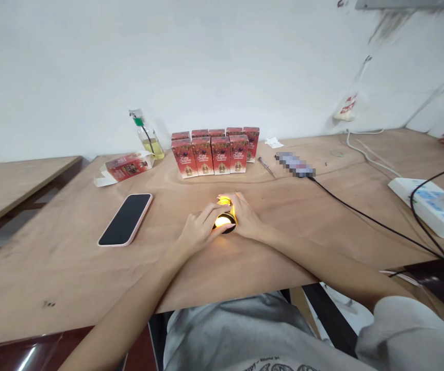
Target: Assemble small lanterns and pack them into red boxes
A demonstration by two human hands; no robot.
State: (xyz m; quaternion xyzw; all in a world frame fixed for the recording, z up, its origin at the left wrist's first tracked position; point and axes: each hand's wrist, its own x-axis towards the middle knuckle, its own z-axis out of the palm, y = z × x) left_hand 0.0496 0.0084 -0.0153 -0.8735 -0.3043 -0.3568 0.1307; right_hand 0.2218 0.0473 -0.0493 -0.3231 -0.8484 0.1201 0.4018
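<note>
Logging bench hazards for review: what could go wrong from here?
Slip: the left hand and right hand are on a small glowing object; a loose grip might let it tip.
Snag: the black cable crosses the table right of the right forearm; an elbow swing might tug it.
Knock: the red boxes stand close-packed beyond the hands; a forward bump could topple some.

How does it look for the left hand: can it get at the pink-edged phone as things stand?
Probably yes, if it lets go first: the left hand is on the glowing object. Nothing visible stands between that hand and the phone, lying flat on the tabletop.
</note>
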